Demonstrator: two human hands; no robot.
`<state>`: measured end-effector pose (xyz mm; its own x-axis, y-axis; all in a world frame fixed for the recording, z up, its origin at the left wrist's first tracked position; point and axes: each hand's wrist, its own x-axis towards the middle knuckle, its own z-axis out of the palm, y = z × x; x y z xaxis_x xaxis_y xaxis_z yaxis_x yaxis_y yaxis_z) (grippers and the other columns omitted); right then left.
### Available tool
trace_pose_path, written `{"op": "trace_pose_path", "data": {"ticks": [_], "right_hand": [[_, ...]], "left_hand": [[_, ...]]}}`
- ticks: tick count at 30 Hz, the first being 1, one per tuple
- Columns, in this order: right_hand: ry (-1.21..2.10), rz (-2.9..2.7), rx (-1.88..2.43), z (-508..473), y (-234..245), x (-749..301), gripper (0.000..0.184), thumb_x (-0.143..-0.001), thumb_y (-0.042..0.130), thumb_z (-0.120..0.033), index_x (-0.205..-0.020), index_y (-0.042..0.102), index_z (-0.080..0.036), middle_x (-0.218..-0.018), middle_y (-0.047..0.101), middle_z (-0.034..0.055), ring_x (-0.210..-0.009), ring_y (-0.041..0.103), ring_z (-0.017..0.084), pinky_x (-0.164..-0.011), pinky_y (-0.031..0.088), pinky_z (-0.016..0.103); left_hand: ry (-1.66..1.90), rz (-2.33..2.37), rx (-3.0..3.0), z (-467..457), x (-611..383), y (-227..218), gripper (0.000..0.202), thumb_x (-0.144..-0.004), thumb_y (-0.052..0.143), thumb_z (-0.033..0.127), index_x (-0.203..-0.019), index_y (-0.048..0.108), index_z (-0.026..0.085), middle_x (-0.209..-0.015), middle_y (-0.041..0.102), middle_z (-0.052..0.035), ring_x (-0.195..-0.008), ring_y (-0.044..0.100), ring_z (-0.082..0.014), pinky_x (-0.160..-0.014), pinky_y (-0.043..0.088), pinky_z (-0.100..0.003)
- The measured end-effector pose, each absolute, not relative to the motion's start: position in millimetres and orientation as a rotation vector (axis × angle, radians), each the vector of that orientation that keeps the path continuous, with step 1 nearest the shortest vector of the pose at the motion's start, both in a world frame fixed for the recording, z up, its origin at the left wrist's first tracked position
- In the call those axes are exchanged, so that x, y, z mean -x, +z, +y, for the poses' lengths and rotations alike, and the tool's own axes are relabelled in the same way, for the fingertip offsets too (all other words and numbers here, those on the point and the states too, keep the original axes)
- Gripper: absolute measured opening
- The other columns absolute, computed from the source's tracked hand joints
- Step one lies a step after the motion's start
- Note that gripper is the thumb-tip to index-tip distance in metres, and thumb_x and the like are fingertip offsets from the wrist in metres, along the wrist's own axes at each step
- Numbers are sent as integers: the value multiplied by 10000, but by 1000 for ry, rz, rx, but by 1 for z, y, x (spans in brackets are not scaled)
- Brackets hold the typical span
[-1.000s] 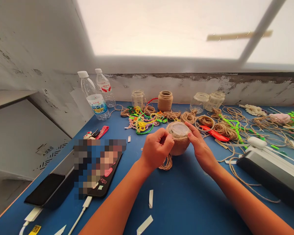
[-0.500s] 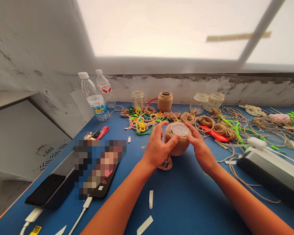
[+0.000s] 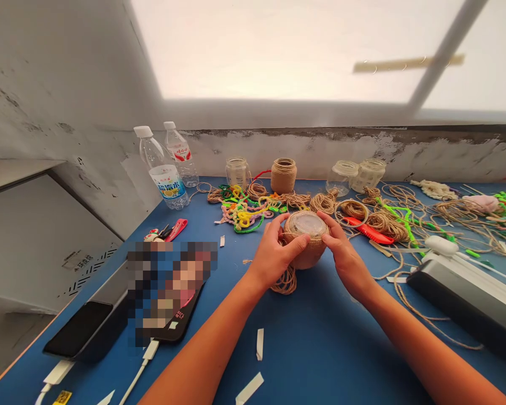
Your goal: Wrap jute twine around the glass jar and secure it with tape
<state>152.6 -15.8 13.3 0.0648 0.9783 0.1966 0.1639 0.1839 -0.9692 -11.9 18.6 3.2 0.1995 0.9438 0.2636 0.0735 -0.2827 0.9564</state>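
Note:
A glass jar (image 3: pixel 307 247) with twine wound round its upper end sits upside down between my hands, its round base facing up. My left hand (image 3: pixel 274 247) grips its left side, with the thumb pressed on the wound twine. On the opposite side, my right hand (image 3: pixel 341 247) has its fingers and thumb against the jar near the top edge. A bundle of loose twine (image 3: pixel 284 281) lies on the table just below my left hand. The far sides of the jar and some fingertips are hidden.
Behind stand a twine-covered jar (image 3: pixel 283 175), bare glass jars (image 3: pixel 237 171) and two plastic bottles (image 3: pixel 164 174). Coloured pipe cleaners (image 3: pixel 247 216), twine coils and a red tool (image 3: pixel 369 230) lie beyond my hands. Phones (image 3: pixel 78 329) are at left, a black-and-white box (image 3: pixel 468 304) at right.
Both hands remain on the jar in nearly the same place. A strand of twine that stood out near my left thumb now lies closer to the jar.

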Motion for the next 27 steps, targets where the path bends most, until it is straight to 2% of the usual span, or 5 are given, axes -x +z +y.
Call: {"op": "trace_pose_path", "data": {"ticks": [8, 12, 16, 23, 27], "right_hand": [[959, -1329, 1209, -16, 11, -154, 555, -899, 520, -425, -1429, 441, -280, -1541, 457, 23, -1461, 330, 275, -1222, 191, 455], [1057, -1280, 1178, -15, 10, -160, 601, -871, 569, -414, -1443, 407, -325, -1503, 499, 1, -1425, 389, 278, -1208, 218, 461], [1195, -1243, 1094, -10, 11, -171, 649, -824, 620, -362, -1433, 404, -313, -1428, 572, 22, -1368, 463, 289, -1188, 255, 479], [1276, -1288, 998, -5, 7, -184, 696, -785, 687, -326, -1427, 419, -341, -1427, 577, 7, -1390, 440, 295, -1189, 241, 482], [1279, -1300, 996, -4, 7, -184, 707, -781, 695, -328, -1429, 412, -354, -1445, 562, 2, -1396, 431, 292, -1190, 237, 481]], "left_hand": [[1128, 943, -1322, 5, 8, 18, 665, -753, 720, 350, -1325, 440, 158, -1169, 553, -99, -1043, 573, -225, -865, 492, -328], [1122, 877, -1284, -2, 1, 18, 654, -737, 730, 312, -1287, 405, 176, -1102, 582, -69, -972, 598, -201, -805, 498, -302], [1116, 782, -1259, -6, -4, 16, 627, -751, 722, 284, -1268, 376, 208, -988, 582, -15, -868, 599, -155, -734, 478, -261], [1078, 835, -1295, -1, 2, 20, 561, -732, 751, 323, -1185, 449, 186, -737, 396, 72, -644, 413, -92, -600, 387, -219], [1091, 839, -1287, 0, 3, 20, 534, -753, 733, 343, -1180, 455, 183, -736, 408, 68, -650, 415, -95, -611, 391, -221]]}}
